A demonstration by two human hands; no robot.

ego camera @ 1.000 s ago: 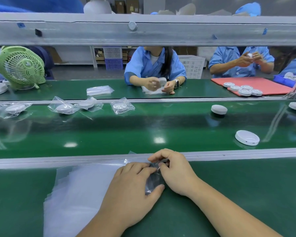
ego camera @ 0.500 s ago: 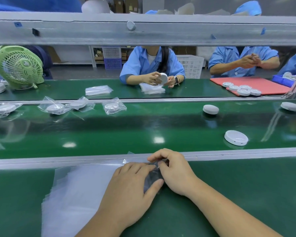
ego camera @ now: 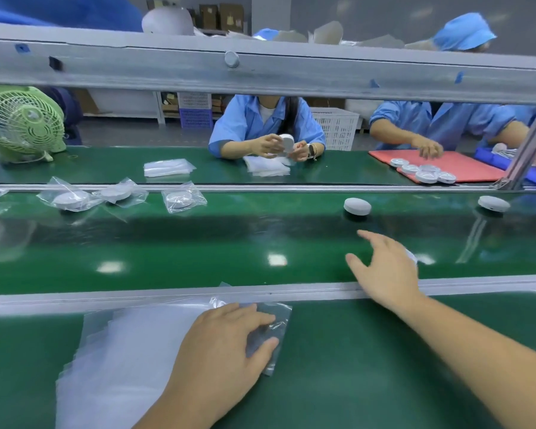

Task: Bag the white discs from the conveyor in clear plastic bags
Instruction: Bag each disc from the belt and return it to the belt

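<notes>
Now left hand [ego camera: 220, 345] presses flat on the bags [ego camera: 121, 351]; right hand [ego camera: 387, 267], spread wide, hangs over the near edge of the belt [ego camera: 198, 258].

No text, label, brand, number or sign is legible anywhere here.

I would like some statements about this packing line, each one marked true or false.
1. The right hand is stretched open above the conveyor belt. True.
2. The left hand holds a white disc. False: it rests on the clear bags.
3. Several bagged discs lie on the left part of the belt. True.
4. The fan is red. False: it is green.
</notes>
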